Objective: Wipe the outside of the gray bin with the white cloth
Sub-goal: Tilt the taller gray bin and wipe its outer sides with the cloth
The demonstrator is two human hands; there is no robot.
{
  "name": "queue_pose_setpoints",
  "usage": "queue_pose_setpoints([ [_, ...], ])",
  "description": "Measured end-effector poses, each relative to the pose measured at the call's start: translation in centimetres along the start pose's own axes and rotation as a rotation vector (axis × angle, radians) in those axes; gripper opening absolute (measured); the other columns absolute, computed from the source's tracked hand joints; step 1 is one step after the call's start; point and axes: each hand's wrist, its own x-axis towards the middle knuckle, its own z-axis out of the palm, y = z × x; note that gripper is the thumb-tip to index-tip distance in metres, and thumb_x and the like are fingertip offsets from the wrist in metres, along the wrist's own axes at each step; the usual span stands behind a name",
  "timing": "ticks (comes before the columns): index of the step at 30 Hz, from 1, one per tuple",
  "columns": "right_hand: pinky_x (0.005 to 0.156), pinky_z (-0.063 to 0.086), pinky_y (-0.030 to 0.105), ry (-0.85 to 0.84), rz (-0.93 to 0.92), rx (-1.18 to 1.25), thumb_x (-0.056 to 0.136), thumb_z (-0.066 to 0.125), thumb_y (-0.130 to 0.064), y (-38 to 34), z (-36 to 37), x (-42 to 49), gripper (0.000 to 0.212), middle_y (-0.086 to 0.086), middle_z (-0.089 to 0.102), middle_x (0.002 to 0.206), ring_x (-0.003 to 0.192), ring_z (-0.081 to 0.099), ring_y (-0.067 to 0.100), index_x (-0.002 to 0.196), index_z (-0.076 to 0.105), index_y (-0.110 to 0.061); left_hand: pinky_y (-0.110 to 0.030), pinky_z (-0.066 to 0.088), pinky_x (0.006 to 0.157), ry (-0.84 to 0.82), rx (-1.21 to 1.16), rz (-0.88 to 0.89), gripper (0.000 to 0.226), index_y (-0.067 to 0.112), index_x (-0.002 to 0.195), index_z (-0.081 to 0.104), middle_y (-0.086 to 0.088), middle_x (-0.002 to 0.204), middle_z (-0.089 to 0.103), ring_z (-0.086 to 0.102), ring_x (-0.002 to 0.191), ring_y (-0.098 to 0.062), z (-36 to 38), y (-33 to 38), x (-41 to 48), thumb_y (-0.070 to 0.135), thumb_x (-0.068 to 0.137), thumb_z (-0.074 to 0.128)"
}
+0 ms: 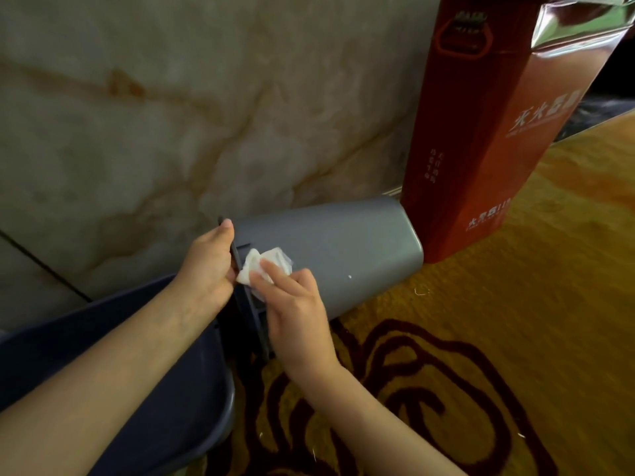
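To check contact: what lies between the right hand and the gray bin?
Head view: the white cloth lies between the right hand and the gray bin.

Two hands [206, 266] [295, 310] — one gray bin [343, 249], one white cloth [264, 266], one red box [481, 132].

A single head-worn wide-angle camera looks forward and down from close range over both bare forearms toward a patterned carpet [515, 304] and a marble wall [171, 115], straight lines bowing near the edges.
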Motion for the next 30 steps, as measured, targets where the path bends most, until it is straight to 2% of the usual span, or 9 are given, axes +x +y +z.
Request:
queue_pose_setpoints([
  [2,0.067,0.048,0.027,0.03,-0.015,0.002,0.083,0.06,0.004,1.2,-0.8,-0.6,0.03,0.005,0.063,0.121,0.078,0.048,0.022,0.109,0.066,-0.01,-0.031,0.051,0.063,0.015,0.035,0.018,0.028,0.013,0.078,0.054,-0.005,0.079,0.058,0.061,0.066,-0.016,0.4,0.1,-0.2,0.024,0.097,0.037],
  [6,0.067,0.043,0.023,0.171,0.049,-0.127,0.076,0.066,0.011,5.6,-2.9,-1.8,0.035,0.01,0.068,0.113,0.075,0.051,0.023,0.106,0.068,-0.005,-0.02,0.05,0.043,0.026,0.126,0.053,0.031,0.018,0.074,0.054,0.0,0.073,0.059,0.063,0.05,-0.008,0.8,0.9,-0.3,0.026,0.097,0.037],
  [10,0.069,0.049,0.033,0.388,0.344,-0.174,0.077,0.061,0.015,11.3,-6.1,-1.4,0.036,0.015,0.069,0.108,0.079,0.051,0.026,0.107,0.067,-0.003,-0.027,0.048,0.054,0.03,0.167,0.076,0.031,0.017,0.072,0.054,0.0,0.074,0.058,0.058,0.065,-0.013,1.1,1.9,-0.6,0.026,0.097,0.038],
  [15,0.074,0.032,0.012,0.43,0.619,-0.112,0.089,0.053,0.002,12.5,-7.4,-0.1,0.028,0.009,0.069,0.108,0.088,0.044,0.012,0.111,0.066,-0.009,-0.03,0.047,0.062,0.054,0.19,0.075,0.03,0.013,0.069,0.048,-0.003,0.073,0.054,0.054,0.063,-0.017,2.6,4.0,-0.6,0.023,0.096,0.041],
  [18,0.087,0.038,0.019,0.358,0.503,-0.035,0.084,0.059,0.005,8.1,-6.9,0.1,0.033,0.003,0.068,0.111,0.099,0.056,0.018,0.112,0.065,-0.012,-0.034,0.049,0.068,0.054,0.206,0.04,0.027,0.012,0.071,0.049,-0.004,0.074,0.054,0.055,0.064,-0.018,3.3,4.6,-0.6,0.023,0.096,0.043],
  [22,0.077,0.041,0.009,0.245,0.247,0.089,0.082,0.063,0.0,1.5,-5.8,-0.5,0.037,-0.01,0.062,0.113,0.09,0.053,0.008,0.115,0.062,-0.017,-0.035,0.051,0.062,0.036,0.186,0.009,0.019,0.011,0.082,0.053,-0.004,0.079,0.057,0.057,0.065,-0.017,4.2,4.8,-0.5,0.021,0.095,0.044],
  [26,0.07,0.052,0.021,0.293,0.191,0.126,0.085,0.064,-0.002,-0.9,-4.9,-1.3,0.032,-0.003,0.064,0.116,0.086,0.054,0.014,0.113,0.064,-0.016,-0.036,0.049,0.075,0.053,0.171,-0.011,0.027,0.005,0.115,0.055,-0.002,0.08,0.056,0.055,0.065,-0.015,4.9,5.0,0.0,0.02,0.095,0.044],
  [28,0.07,0.053,0.022,0.322,0.211,0.106,0.082,0.066,0.002,-0.5,-5.0,-1.5,0.033,0.001,0.066,0.114,0.087,0.055,0.015,0.111,0.066,-0.013,-0.038,0.05,0.075,0.036,0.175,-0.035,0.019,0.007,0.102,0.056,-0.001,0.076,0.054,0.054,0.064,-0.014,5.2,5.3,-0.1,0.018,0.096,0.043],
  [30,0.072,0.052,0.022,0.381,0.256,0.077,0.08,0.067,0.005,1.1,-5.6,-1.5,0.032,0.004,0.067,0.112,0.088,0.057,0.017,0.109,0.067,-0.009,-0.035,0.051,0.063,0.047,0.154,-0.07,0.021,0.012,0.078,0.05,-0.001,0.074,0.052,0.052,0.061,-0.014,5.6,5.6,0.2,0.017,0.096,0.04],
])
